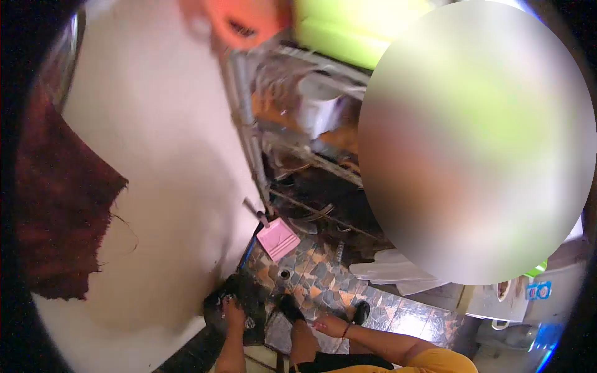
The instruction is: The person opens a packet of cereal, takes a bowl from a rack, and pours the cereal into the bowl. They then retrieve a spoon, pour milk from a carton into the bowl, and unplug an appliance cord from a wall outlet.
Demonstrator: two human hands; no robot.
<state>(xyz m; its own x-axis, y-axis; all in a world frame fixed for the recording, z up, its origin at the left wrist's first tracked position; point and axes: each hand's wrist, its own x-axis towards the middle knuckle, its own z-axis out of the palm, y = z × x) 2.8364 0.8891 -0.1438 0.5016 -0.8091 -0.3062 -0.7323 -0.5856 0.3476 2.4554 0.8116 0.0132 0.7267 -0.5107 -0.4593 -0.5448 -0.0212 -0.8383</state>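
Nearest the camera, at the lower edge, a yellow sleeve (441, 359) covered the upper part of the right arm, and a thin dark band (346, 331) circled that wrist. The right hand (331, 324) was just beside a bare leg (305, 345), its fingers partly curled; I cannot tell whether they gripped anything. The left hand (232, 309) reached down to a black, bag-like item (254, 299), which was near the foot of the pale wall (168, 205), left of the leg. The fingers overlapped that item in the view, but I cannot tell whether they were closed on it. Dark footwear (290, 308) showed past the knees, on a floor (311, 273) of stone-patterned tiles with a small round drain (285, 273). Farther on, a pink dustpan (280, 241) was near the foot of a metal rack (246, 99), with a crumpled whitish sheet (401, 271) to its right. A frayed maroon cloth (62, 205) hung at the far left. Up on the rack stood a white container (319, 105), below a yellow-green object (348, 28), with an orange one (249, 22) beside it, all smeared by blur.
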